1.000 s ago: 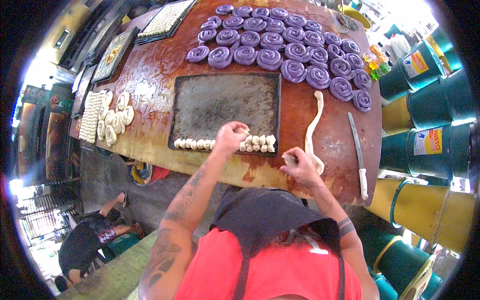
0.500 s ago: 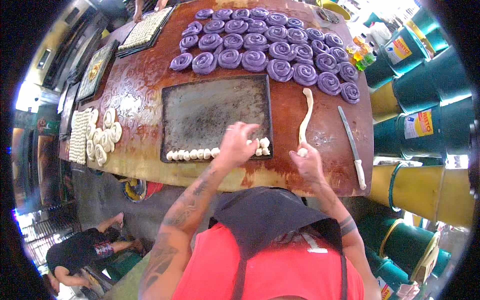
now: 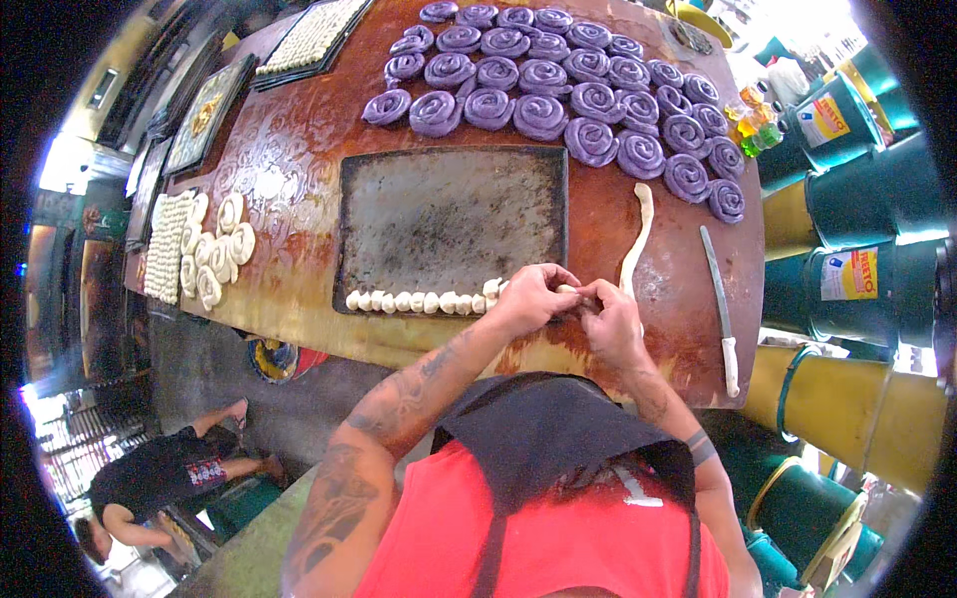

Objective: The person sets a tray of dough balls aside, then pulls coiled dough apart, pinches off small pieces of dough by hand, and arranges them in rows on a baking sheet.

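A dark baking tray [image 3: 454, 214] lies before me, with a row of small white dough balls [image 3: 417, 302] along its near edge. Over the tray's near right corner, my left hand [image 3: 533, 301] pinches a small piece of dough [image 3: 567, 289]. My right hand [image 3: 612, 324] meets it there, its closed fingertips on the same piece, which the fingers mostly hide. From beside my right hand a pale dough rope [image 3: 636, 239] stretches away over the table; its near end is largely covered by the hand.
Rows of purple dough coils [image 3: 540, 117] fill the table's far side. A white-handled knife [image 3: 720, 309] lies at right. White dough coils [image 3: 211, 261] and filled trays [image 3: 314, 38] are at left. Green drums [image 3: 847, 199] stand beyond the right edge. Another person [image 3: 164, 478] bends at lower left.
My left hand has moved right from over the row of dough balls, and my right hand has come slightly inward from the rope's end. Their fingertips now meet at a small dough piece.
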Demonstrator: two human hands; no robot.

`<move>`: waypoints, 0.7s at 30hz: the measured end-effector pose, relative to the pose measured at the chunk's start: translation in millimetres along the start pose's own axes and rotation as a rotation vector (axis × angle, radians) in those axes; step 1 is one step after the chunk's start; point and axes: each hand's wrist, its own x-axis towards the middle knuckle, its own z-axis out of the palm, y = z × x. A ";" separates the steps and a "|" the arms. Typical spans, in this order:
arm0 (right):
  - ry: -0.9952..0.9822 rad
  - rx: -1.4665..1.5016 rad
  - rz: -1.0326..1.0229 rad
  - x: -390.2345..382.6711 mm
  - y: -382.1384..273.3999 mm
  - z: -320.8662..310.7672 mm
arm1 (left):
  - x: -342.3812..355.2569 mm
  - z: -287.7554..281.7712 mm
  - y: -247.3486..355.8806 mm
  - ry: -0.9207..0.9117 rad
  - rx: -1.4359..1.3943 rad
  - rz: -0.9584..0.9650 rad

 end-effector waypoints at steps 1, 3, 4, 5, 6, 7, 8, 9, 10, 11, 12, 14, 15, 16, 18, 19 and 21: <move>-0.004 0.006 0.005 1.2 2.2 -1.8 | -0.4 -8.7 0.6 0.000 0.002 -0.009; -0.203 0.295 0.242 -0.7 2.4 -11.8 | -9.8 -38.2 6.5 0.066 0.235 -0.043; -0.216 0.250 0.266 -2.8 21.1 -14.3 | -9.1 -57.9 -4.7 0.230 0.289 0.019; -0.215 0.253 0.259 -4.4 28.8 -9.3 | -7.3 -80.8 -25.2 0.397 0.345 0.080; -0.195 0.134 0.041 -10.1 33.0 -3.2 | -12.4 -101.1 -40.7 0.472 0.376 0.120; -0.170 0.009 -0.166 -18.3 40.3 0.5 | -17.5 -109.1 -50.6 0.536 0.403 0.161; -0.173 -0.319 -0.415 -16.1 52.6 2.4 | -19.7 -107.9 -52.2 0.535 0.405 0.162; -0.170 -0.319 -0.414 -22.9 62.8 3.7 | -24.3 -105.4 -54.3 0.533 0.476 0.202; -0.180 -0.397 -0.373 -31.1 64.2 5.8 | -31.1 -104.3 -56.1 0.537 0.549 0.237; -0.188 -0.476 -0.331 -35.3 66.7 7.3 | -35.3 -100.1 -57.4 0.541 0.552 0.235; -0.150 -0.413 -0.308 -32.9 71.4 6.9 | -37.5 -92.9 -58.4 0.469 0.686 0.150; -0.177 0.008 0.033 -31.7 91.3 9.4 | -38.3 -87.4 -57.3 0.385 0.821 0.074; -0.195 0.429 0.369 -32.3 101.9 8.8 | -37.1 -87.4 -56.0 0.429 0.866 0.196; -0.122 0.943 0.490 -27.3 69.8 1.1 | -46.5 -94.8 -61.1 0.495 0.916 0.288; -0.147 1.155 0.444 -30.7 78.2 -15.8 | -41.1 -86.5 -46.8 0.545 0.924 0.419; -0.131 1.137 0.410 -30.2 67.3 -17.8 | -34.7 -76.2 -40.5 0.539 0.923 0.426; -0.104 0.550 0.290 -21.6 46.5 -8.8 | -19.8 -45.7 -27.7 0.274 0.291 0.306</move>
